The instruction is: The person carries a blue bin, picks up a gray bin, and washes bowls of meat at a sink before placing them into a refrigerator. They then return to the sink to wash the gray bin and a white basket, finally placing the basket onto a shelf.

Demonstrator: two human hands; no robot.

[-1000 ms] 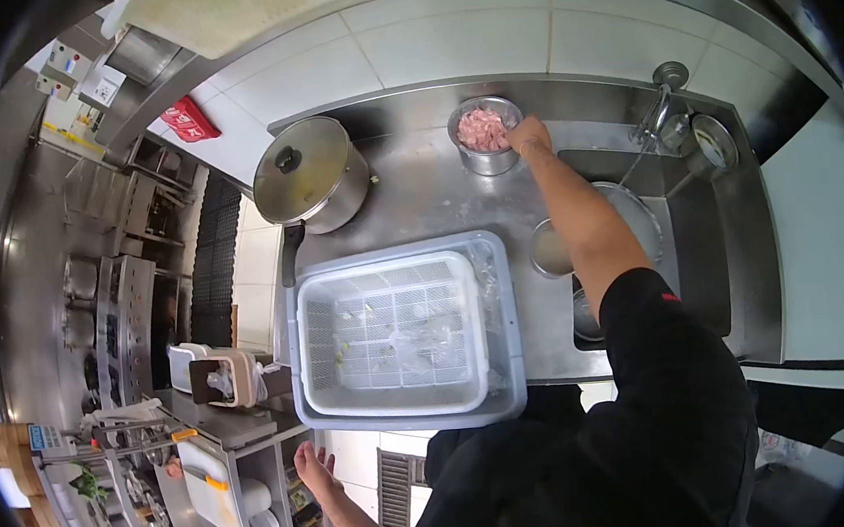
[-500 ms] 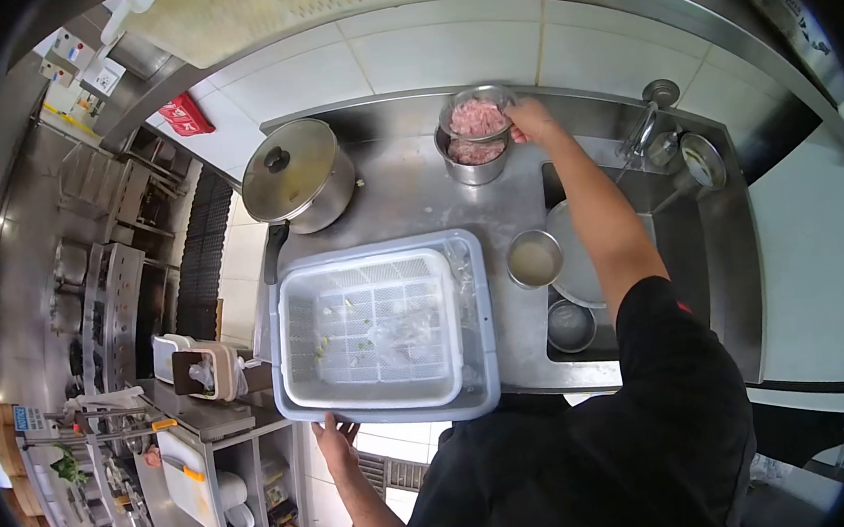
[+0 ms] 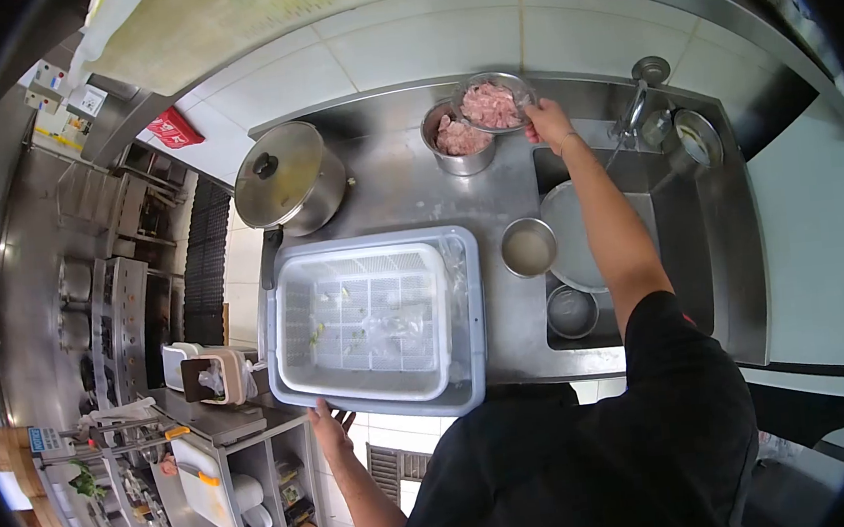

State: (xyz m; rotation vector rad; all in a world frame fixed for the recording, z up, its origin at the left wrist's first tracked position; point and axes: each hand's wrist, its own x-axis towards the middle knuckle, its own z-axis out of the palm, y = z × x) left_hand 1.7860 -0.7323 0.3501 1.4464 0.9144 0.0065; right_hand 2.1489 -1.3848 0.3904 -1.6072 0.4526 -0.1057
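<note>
My right hand [image 3: 550, 126] grips the rim of a metal bowl [image 3: 525, 87] holding pink raw meat pieces [image 3: 491, 106]. The bowl is raised and partly overlaps a deeper steel pot [image 3: 467, 165], which contains more raw meat [image 3: 461, 138]. My left hand [image 3: 329, 431] is at the front edge of a blue-grey tub [image 3: 473, 309], thumb against the rim and fingers partly hidden underneath. Inside that tub sits a white perforated basket [image 3: 285, 326], with green scraps and a clear plastic bag [image 3: 393, 334] in it.
Left of the meat stands a large lidded pot [image 3: 320, 192], its handle pointing forward. A small bowl of cloudy liquid [image 3: 529, 247] is beside the sink [image 3: 684, 271]. The sink holds a round pan [image 3: 573, 240] and a small bowl [image 3: 573, 311]; a tap [image 3: 637, 109] rises behind.
My right hand has moved the meat bowl slightly up and to the right, exposing more of the pot's meat. My left hand stays at the tub's edge. The view has shifted a little.
</note>
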